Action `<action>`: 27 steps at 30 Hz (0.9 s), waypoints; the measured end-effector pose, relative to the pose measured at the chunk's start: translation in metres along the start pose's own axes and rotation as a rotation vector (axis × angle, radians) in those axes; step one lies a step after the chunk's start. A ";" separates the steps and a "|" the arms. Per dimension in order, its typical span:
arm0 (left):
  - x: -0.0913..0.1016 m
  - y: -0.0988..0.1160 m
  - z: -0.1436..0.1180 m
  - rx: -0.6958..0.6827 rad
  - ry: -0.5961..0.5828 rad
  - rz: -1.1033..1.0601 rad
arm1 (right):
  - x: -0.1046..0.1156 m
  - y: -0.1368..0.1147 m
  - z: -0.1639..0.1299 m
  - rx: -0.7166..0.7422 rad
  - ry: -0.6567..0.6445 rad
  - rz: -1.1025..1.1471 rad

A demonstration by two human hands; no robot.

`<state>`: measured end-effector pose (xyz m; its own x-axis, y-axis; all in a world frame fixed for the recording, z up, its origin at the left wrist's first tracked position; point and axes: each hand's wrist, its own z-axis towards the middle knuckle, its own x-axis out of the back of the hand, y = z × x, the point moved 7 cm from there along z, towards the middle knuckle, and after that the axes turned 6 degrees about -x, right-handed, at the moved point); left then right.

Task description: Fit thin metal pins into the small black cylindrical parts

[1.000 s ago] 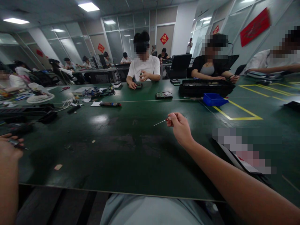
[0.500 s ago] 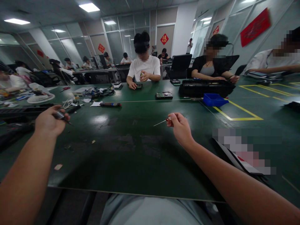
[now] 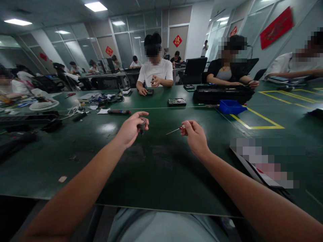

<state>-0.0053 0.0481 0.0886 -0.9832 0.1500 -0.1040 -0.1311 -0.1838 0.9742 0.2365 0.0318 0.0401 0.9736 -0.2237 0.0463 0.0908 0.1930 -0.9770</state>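
Observation:
My left hand (image 3: 129, 131) is closed around a small dark cylindrical tool with a narrow tip (image 3: 142, 125). Its tip points down above the green table (image 3: 131, 181), and its exact kind does not show. Between the thumb and fingers of my right hand (image 3: 195, 136) is a thin screwdriver (image 3: 174, 130). The metal shaft points left and slightly down, while most of its red handle is covered by the fingers. Both hands are over the middle of the table, a short gap apart, with the screwdriver's tip between them.
Beyond my hands lie a hard drive (image 3: 177, 101), a dark electric screwdriver-like tool (image 3: 119, 112), a blue bin (image 3: 232, 106) and a long black casing (image 3: 222, 94). Cables (image 3: 106, 98) and a white fan (image 3: 44, 104) sit at left. Co-workers (image 3: 156, 72) sit opposite.
My left hand has swung from the far left to the table's middle, carrying the dark tool, whose tip turned downward. My right hand with the screwdriver has barely moved.

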 end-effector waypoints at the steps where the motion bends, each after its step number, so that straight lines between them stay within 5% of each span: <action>1: -0.014 -0.004 -0.003 -0.007 -0.037 0.031 | 0.000 -0.001 0.000 0.002 0.001 0.000; 6: -0.070 -0.033 -0.025 -0.064 -0.282 0.360 | 0.004 -0.003 0.000 0.034 0.051 -0.001; 10: -0.092 -0.053 -0.043 -0.205 -0.488 0.723 | 0.007 0.000 0.003 0.032 0.083 0.010; 17: -0.073 -0.074 -0.034 -0.323 -0.510 0.988 | 0.001 0.003 0.004 0.035 0.041 -0.082; 27: -0.048 -0.075 -0.015 -0.391 -0.425 0.930 | -0.001 -0.007 -0.002 0.093 -0.005 -0.133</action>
<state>0.0503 0.0405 0.0172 -0.6042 0.1020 0.7903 0.5347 -0.6834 0.4970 0.2347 0.0290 0.0464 0.9526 -0.2486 0.1754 0.2380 0.2495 -0.9387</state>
